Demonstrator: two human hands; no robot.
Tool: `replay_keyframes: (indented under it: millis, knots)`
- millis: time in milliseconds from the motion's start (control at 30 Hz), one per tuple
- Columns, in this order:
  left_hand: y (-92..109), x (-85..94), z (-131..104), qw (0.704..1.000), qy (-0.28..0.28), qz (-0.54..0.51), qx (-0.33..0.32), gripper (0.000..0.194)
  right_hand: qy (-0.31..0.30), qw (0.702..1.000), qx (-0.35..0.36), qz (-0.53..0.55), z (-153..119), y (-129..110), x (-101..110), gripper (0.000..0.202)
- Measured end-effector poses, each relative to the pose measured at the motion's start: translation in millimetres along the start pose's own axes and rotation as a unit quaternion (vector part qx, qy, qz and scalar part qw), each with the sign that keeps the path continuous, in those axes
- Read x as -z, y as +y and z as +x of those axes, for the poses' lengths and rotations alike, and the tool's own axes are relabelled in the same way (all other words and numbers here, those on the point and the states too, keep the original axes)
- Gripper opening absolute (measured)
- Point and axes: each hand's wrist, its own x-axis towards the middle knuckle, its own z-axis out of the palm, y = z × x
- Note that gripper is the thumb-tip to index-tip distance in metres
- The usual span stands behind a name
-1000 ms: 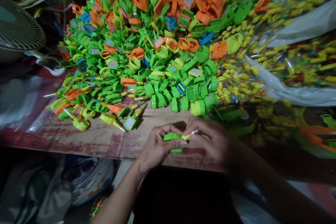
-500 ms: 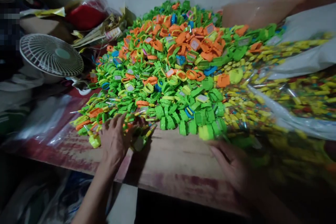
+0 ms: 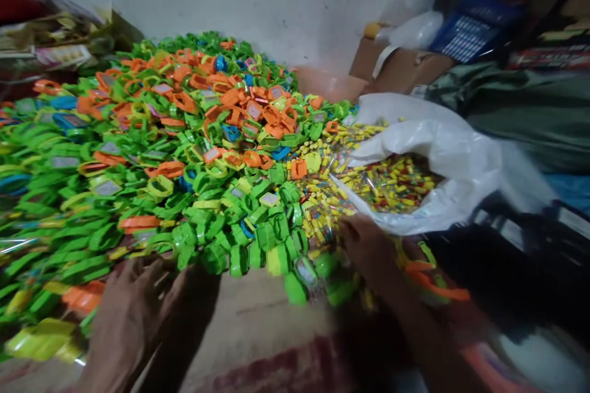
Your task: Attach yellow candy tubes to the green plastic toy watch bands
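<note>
Toy plastic wristwatches (image 3: 258, 116), mostly green and orange, lie heaped across the table. At the heap's front left edge, my left hand (image 3: 131, 310) has its fingers bent and closed; what they hold, if anything, is hidden. My right hand (image 3: 366, 242) is stretched out over loose yellow tube-like pieces (image 3: 322, 202) in front of a white sack. Motion and shadow smear its fingers, so its grip is unclear. Between the hands, a row of green watches (image 3: 239, 258) borders the bare tabletop.
The open white sack (image 3: 479, 153) on the right holds many yellow pieces. Behind it are a cardboard box (image 3: 401, 67), a blue basket (image 3: 474, 27) and dark green cloth (image 3: 520, 110). A pale wall (image 3: 258, 6) closes off the back.
The view has swung right, bringing the whole sack into sight and dropping the fan. My right hand has moved away from the green watches to the yellow pieces. My left hand remains at the heap's edge.
</note>
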Motion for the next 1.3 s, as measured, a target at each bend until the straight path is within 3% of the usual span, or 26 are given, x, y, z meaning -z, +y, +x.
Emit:
replay_keyframes:
  millis: [133, 233, 300, 467, 567, 600, 633, 667, 767, 833, 900, 933, 1000, 1067, 1133, 1233, 1300]
  knots:
    - [10, 19.5, 4, 0.996, -0.003, -0.045, -0.078, 0.038, -0.009, 1.0, 0.015, -0.024, 21, -3, -28, 0.023]
    - [11, 20.3, 1, 0.987, -0.06, -0.145, -0.044, 0.025, -0.013, 0.999, 0.035, -0.04, 29, -4, -46, 0.019]
    - [10, 17.2, -4, 0.98, -0.066, -0.188, -0.018, 0.022, -0.015, 0.998, 0.05, -0.04, 31, -2, -52, 0.018]
    - [11, 16.0, -16, 0.936, -0.006, -0.339, 0.099, 0.016, -0.003, 0.998, 0.069, 0.001, 39, -9, -42, 0.012]
    - [22, 21.8, -21, 0.879, -0.021, -0.445, 0.172, 0.016, 0.056, 0.991, 0.014, 0.123, 39, -47, -17, 0.014]
    - [28, 24.0, -23, 0.858, -0.039, -0.477, 0.187, 0.016, 0.052, 0.977, -0.013, 0.206, 35, -66, -8, 0.015]
    - [35, 25.8, -26, 0.837, -0.06, -0.506, 0.197, 0.017, -0.013, 0.95, -0.044, 0.31, 31, -86, 1, 0.016]
    - [42, 27.1, -29, 0.821, -0.082, -0.528, 0.204, 0.018, -0.093, 0.907, -0.064, 0.405, 25, -106, 7, 0.017]
    - [59, 26.3, -39, 0.79, -0.154, -0.551, 0.222, 0.023, -0.21, 0.772, -0.156, 0.579, 7, -150, 6, 0.016]
    - [65, 22.3, -45, 0.767, -0.193, -0.566, 0.232, 0.027, -0.254, 0.677, -0.197, 0.662, -4, -158, -6, 0.02]
    - [67, 17.7, -50, 0.73, -0.23, -0.594, 0.245, 0.028, -0.269, 0.619, -0.217, 0.705, -14, -153, -19, 0.023]
    - [68, 16.0, -51, 0.711, -0.247, -0.607, 0.254, 0.028, -0.265, 0.61, -0.222, 0.713, -18, -149, -24, 0.022]
    - [68, 14.8, -52, 0.693, -0.272, -0.611, 0.268, 0.029, -0.246, 0.621, -0.228, 0.709, -23, -140, -30, 0.02]
    - [67, 15.7, -50, 0.71, -0.283, -0.592, 0.254, 0.028, -0.229, 0.626, -0.234, 0.708, -26, -135, -32, 0.019]
    - [66, 16.1, -49, 0.719, -0.295, -0.587, 0.225, 0.023, -0.225, 0.606, -0.236, 0.726, -28, -133, -30, 0.019]
    - [63, 13.2, -50, 0.673, -0.325, -0.626, 0.223, 0.018, -0.233, 0.57, -0.226, 0.755, -30, -132, -27, 0.016]
    - [60, 10.9, -52, 0.663, -0.336, -0.625, 0.237, 0.017, -0.25, 0.586, -0.212, 0.741, -32, -131, -24, 0.014]
